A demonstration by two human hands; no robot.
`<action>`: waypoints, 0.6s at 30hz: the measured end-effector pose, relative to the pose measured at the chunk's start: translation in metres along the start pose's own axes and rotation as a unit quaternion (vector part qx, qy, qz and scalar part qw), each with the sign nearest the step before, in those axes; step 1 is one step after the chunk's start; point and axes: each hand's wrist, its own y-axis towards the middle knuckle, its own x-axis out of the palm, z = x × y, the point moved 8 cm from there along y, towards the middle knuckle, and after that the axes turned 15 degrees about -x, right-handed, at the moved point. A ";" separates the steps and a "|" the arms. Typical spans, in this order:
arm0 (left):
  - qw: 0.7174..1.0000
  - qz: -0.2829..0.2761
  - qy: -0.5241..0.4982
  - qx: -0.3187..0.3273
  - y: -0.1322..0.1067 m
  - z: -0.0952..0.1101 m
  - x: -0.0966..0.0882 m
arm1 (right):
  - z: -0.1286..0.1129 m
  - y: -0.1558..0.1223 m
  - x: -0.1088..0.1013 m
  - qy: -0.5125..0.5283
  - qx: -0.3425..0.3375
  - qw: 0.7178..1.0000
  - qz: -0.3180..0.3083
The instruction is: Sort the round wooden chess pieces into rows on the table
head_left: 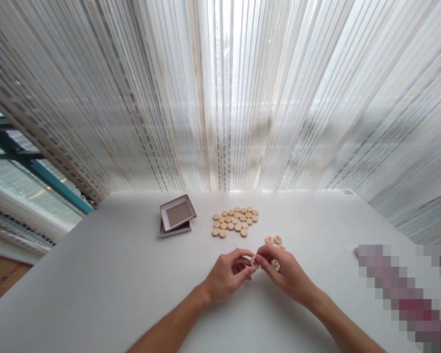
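Note:
Between my two hands is a round wooden xiangqi piece (255,262) with a red character, tilted so its marked face shows. My left hand (226,275) pinches it from the left with thumb and fingers. From the right, my right hand (285,272) grips the same piece at its edge with thumb and forefinger. Just beyond the right hand lie red-marked pieces (269,239), one partly covered by the fingers. Part of another light piece (275,264) shows beneath the right hand. Farther off, several plain-topped pieces (231,226) lie in a loose group.
Left of the group, a shallow box lid (164,221) rests tilted on a box tray (165,234). Everything sits on a white table (125,274). Pale strip curtains (191,122) hang along its far edge. A blurred, pixelated shape (397,284) occupies the right side.

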 end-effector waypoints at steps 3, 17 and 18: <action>1.000 0.001 -0.003 -0.002 0.000 -0.001 0.000 | -0.002 0.000 0.000 0.005 -0.006 1.000 -0.001; 1.000 0.001 -0.021 -0.005 0.001 -0.004 0.000 | -0.007 0.000 -0.001 0.008 -0.021 1.000 -0.003; 1.000 0.001 -0.020 -0.005 0.001 -0.004 0.000 | -0.007 0.000 -0.001 0.009 -0.022 1.000 -0.003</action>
